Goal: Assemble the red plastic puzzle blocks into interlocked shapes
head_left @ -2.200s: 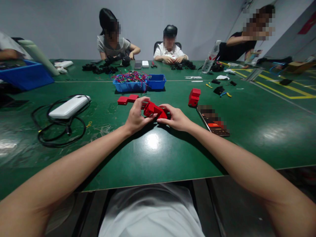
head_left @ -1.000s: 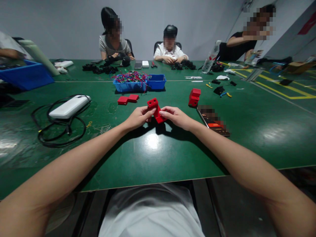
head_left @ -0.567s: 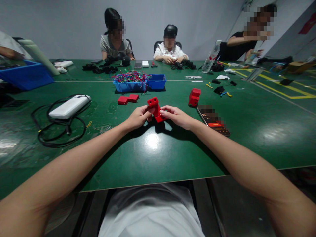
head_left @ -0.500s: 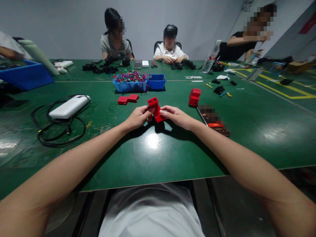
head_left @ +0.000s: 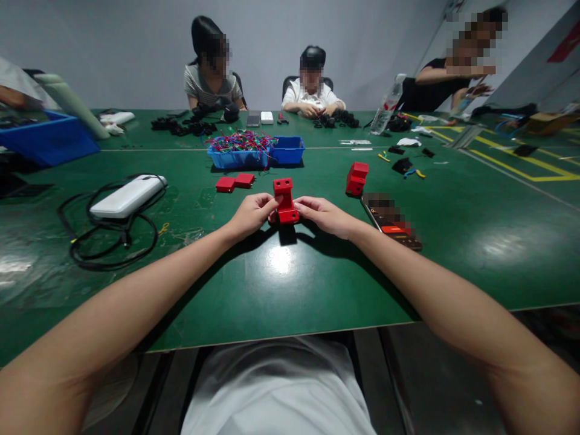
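A red bracket-like block (head_left: 285, 201) with small round holes is held upright just above the green table (head_left: 254, 296). My left hand (head_left: 256, 214) pinches its left side, and my right hand (head_left: 319, 214) grips its lower right side between thumb and fingers. Two flat red pieces (head_left: 235, 182) lie beyond my left hand. Past my right hand stands another red block (head_left: 357, 179), with a phone (head_left: 392, 223) on the table in front of it.
A white power bank (head_left: 129, 196) with a coiled black cable lies at the left. Ahead are a blue bin of colored wires (head_left: 240, 158) and a second blue bin (head_left: 290, 151). A plastic bottle (head_left: 387, 109) stands farther back. Several people sit around the table.
The red block has turned from a tilt to nearly upright, its holed faces now more toward me. Both hands have stayed in almost the same place.
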`<state>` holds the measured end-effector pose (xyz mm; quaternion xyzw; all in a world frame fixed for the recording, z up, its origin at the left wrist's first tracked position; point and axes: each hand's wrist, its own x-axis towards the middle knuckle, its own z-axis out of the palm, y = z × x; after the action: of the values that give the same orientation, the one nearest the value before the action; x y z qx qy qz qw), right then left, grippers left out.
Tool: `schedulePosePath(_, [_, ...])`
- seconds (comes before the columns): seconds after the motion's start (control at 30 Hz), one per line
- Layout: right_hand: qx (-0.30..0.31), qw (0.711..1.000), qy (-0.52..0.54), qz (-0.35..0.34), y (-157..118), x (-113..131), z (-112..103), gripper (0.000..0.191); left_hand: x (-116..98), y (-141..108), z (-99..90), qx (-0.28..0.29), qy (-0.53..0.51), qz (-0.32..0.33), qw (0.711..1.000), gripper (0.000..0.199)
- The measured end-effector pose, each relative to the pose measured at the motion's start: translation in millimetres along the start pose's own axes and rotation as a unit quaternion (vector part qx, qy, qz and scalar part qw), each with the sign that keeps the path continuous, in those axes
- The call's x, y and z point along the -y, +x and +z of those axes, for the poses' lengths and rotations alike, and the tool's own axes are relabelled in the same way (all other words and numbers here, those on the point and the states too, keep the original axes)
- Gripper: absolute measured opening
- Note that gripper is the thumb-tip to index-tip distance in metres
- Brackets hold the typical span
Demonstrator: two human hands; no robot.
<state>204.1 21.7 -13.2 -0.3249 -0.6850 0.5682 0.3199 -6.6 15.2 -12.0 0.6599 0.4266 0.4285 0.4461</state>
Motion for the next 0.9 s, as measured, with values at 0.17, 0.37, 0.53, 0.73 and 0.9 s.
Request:
schedulePosePath(0.17, [-0.005,1.000,0.003,0.010,-0.4,1.0,0.1,0.023,-2.5,-0.9,0.8,-0.015,0.005,-0.011,1.000,0.049])
schedulePosePath(0.37, [0.001,1.000,0.013,0.000,-0.7,2.0,0.1,0.019,1.4,-0.7,0.0,-0.023,0.021,0.009,0.999,0.048])
schedulePosePath(0.53, [-0.001,1.000,-0.002,-0.008,0.7,-2.0,-1.5,0.020,8.9,1.1,-1.9,-0.016,0.035,0.034,0.999,0.052])
schedulePosePath(0.73, [-0.004,1.000,-0.009,-0.020,0.5,-2.6,-2.6,0.021,12.9,0.3,-2.4,0.020,0.059,0.067,0.996,0.051])
schedulePosePath(0.9, [-0.010,0.999,-0.021,-0.027,-0.5,-0.7,-2.4,0.020,12.2,-0.4,-2.6,0.037,0.072,0.080,0.993,0.052])
